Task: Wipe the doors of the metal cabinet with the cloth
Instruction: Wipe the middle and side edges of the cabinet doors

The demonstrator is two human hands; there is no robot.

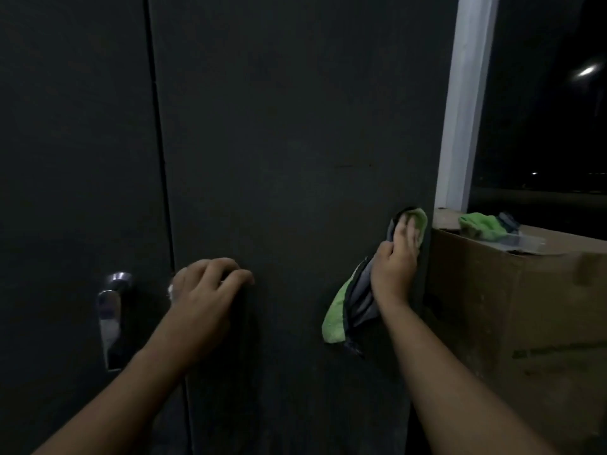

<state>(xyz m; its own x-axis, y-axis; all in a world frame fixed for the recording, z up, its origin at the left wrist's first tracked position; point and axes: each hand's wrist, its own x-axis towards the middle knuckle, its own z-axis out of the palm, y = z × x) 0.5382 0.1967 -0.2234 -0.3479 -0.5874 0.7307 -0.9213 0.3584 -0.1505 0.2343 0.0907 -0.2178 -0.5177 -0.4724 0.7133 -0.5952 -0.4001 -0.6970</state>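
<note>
Left hand (207, 287) sits curled low on the right door (295, 126), by its left edge, over a glint of metal. Whether that grip holds anything, I can't tell. Right hand (395, 261) grips the cloth (345, 310), pressing it against the door's right edge, tail hanging below. Left of the door, a chrome handle (111, 310); right of it, a cardboard box (509, 307) with a green rag (479, 226) on top.

Both forearms are shown bare from wrist to the lower edge of view; the left hand (210, 287) and right hand (395, 267) are likewise bare
</note>
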